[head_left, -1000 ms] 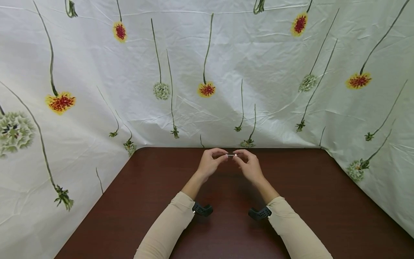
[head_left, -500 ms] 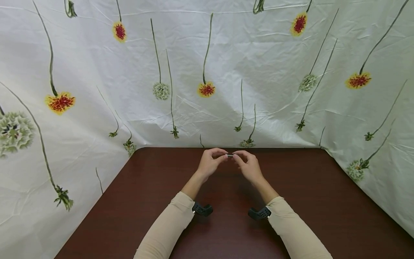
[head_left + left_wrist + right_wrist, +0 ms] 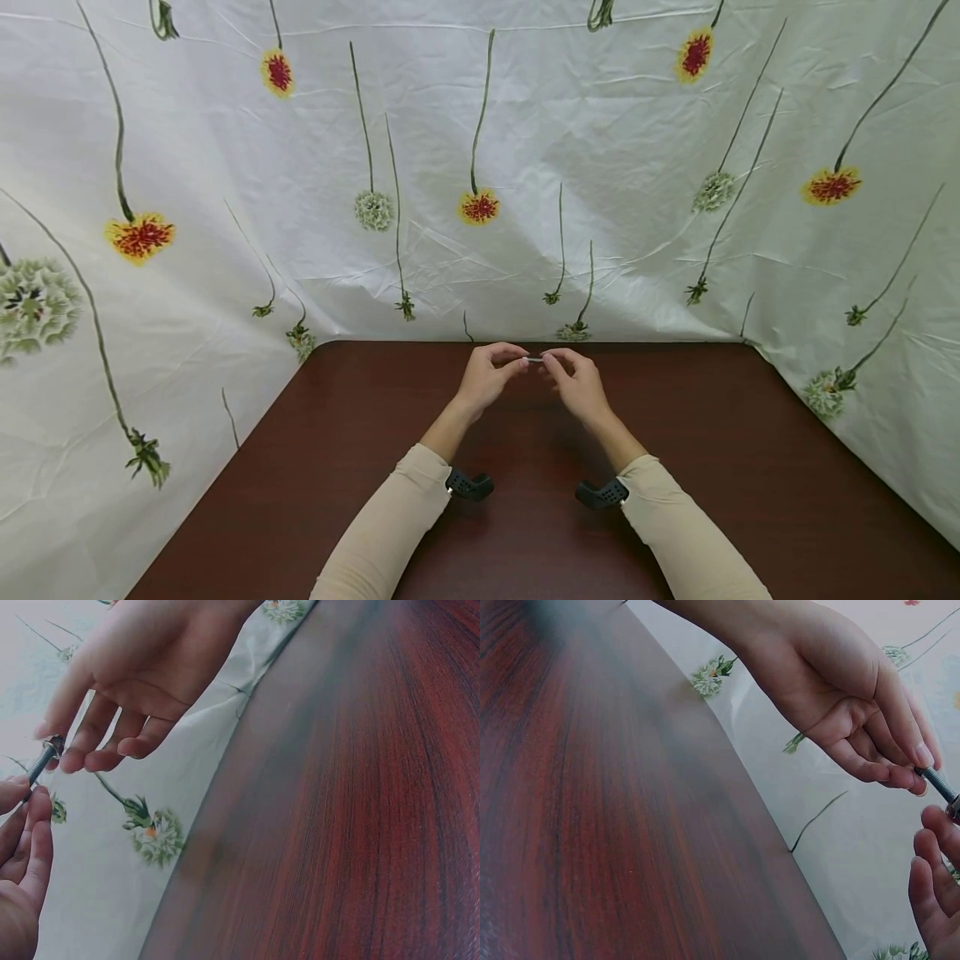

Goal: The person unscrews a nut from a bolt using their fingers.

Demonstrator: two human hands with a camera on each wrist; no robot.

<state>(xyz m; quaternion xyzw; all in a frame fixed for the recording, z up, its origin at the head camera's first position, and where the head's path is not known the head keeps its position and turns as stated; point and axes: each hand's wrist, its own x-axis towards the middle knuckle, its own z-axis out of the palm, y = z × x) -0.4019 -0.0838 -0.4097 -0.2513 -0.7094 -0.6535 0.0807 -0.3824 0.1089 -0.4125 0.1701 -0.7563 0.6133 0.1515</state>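
A small threaded metal bolt [image 3: 39, 766] is held between the two hands, above the far part of the table. The left hand [image 3: 482, 380] pinches its plain threaded end between thumb and fingers; in the right wrist view the thumb lies along the bolt [image 3: 939, 784]. At the other end sits a wider, shiny hex-shaped piece [image 3: 54, 742]; whether it is a nut or the bolt's head I cannot tell. The right hand [image 3: 581, 393] has thumb and index finger on this piece, its other fingers spread loosely below. In the head view the fingertips partly cover the bolt.
The dark reddish-brown table [image 3: 525, 517] lies under both forearms. Behind and beside it hangs a white cloth [image 3: 637, 125] printed with flowers. Each wrist carries a black strap, one strap [image 3: 470, 485] on the left and another strap [image 3: 602, 495] on the right.
The right hand's thumb and fingers shift slightly around the bolt's right end, and its lower fingers now show beneath. The left hand keeps its pinch and position.
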